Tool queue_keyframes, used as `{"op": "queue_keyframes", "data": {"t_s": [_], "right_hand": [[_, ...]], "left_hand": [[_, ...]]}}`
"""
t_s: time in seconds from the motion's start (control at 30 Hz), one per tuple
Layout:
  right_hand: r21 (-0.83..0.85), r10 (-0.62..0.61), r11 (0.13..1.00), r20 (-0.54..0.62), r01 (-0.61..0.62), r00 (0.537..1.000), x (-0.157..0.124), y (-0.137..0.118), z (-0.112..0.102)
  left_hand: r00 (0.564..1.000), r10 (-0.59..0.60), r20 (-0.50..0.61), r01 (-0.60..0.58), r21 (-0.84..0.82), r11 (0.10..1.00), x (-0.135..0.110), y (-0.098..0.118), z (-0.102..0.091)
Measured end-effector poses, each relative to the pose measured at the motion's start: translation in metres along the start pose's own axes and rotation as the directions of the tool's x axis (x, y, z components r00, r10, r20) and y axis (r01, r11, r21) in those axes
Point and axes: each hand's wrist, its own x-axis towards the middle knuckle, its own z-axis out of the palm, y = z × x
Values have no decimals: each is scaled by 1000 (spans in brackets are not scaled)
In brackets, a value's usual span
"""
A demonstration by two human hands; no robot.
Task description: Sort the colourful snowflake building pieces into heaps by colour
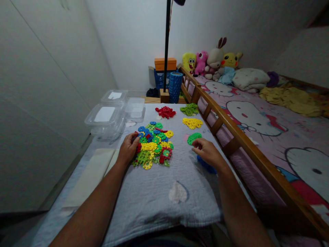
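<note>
A mixed pile of plastic snowflake-disc building pieces (151, 145) in yellow, green, blue and red lies on a cloth-covered table. My left hand (128, 147) rests cupped against its left edge, fingers bent and slightly apart, touching the outer pieces. Over on the right, my right hand (208, 151) hovers with loosely curled fingers by a stack of green discs (194, 138); I see nothing between its fingertips. Partly hidden beneath that hand are blue pieces (207, 165). Further back sit groups of yellow pieces (192, 123), light green pieces (189, 109) and red pieces (166, 112).
Clear plastic boxes with lids (102, 115) stand at the left rear. A pale folded sheet (89, 175) lies at the left side. A wooden bed rail (221, 118) borders the table on the right. A black lamp pole (167, 44) and a blue vase (175, 87) stand behind.
</note>
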Motion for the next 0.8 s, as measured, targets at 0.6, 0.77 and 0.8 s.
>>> {"op": "queue_keyframes", "data": {"t_s": [0.6,0.77,0.8], "right_hand": [[-157,-177,969,85,189,981,15,-42,85],[-153,-221,959,115,237,968,37,-32,61],[-147,-231,958,118,247,966,45,-30,54]], "left_hand": [[991,81,103,-89,68,994,-2,1,-1],[991,82,107,-91,84,992,-1,3,-1],[990,87,108,-97,87,992,0,4,-1]]}}
